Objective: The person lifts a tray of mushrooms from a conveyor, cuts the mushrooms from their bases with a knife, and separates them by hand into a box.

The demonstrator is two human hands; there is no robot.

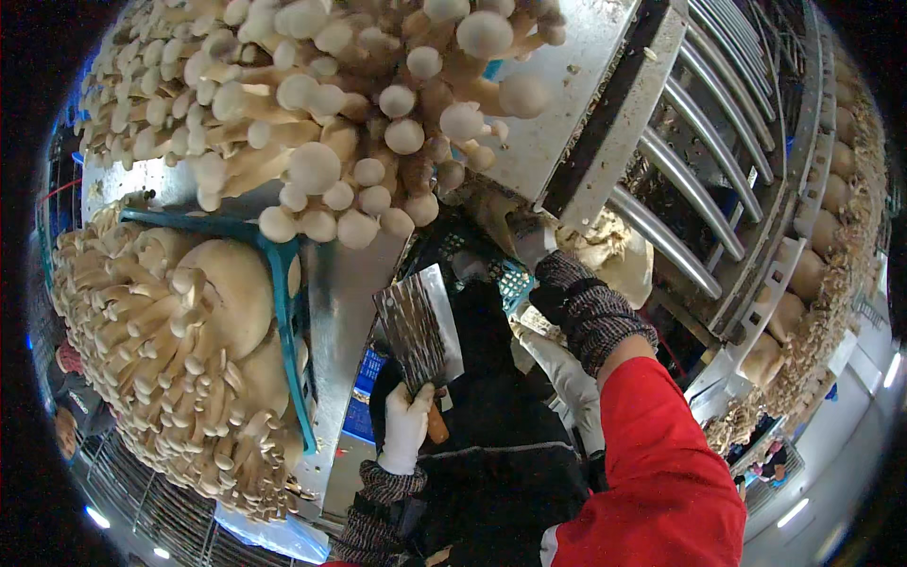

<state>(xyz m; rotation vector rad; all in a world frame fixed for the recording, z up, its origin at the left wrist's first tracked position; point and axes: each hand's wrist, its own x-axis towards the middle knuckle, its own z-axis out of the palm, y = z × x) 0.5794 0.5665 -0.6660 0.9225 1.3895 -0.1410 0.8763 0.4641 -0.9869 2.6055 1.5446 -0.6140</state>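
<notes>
cleaver (423, 326): standing blade-up near the middle, being gripped about its brown handle (437, 427) by the closed fingers of the gloved left hand (406, 423). holding the right hand (532, 239) farther off, just beside a pale lump (631, 269); being unable to tell, with fingers partly hidden, whether gripping anything. seeing pale mushrooms (316, 170) far left, a mushroom cluster (179, 354) near left beside a teal frame (282, 274), steel rollers (694, 197) right.
</notes>
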